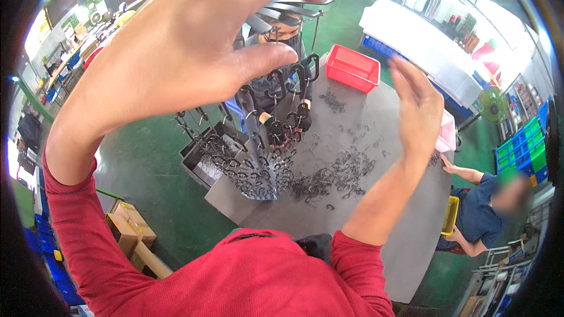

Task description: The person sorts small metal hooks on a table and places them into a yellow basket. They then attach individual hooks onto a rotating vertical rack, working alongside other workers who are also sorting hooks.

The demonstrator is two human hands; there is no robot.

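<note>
By hanging black hooks, the left hand hovers, loosely curved.

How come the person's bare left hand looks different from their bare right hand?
The bare left hand looks much bigger in the picture than the bare right hand. The left hand's fingers stretch rightward; the right hand's point upward. The left hand shows near hanging, curved black hooks; the right hand appears beside a pink plastic basket. Both emerge from red sleeves.
</note>
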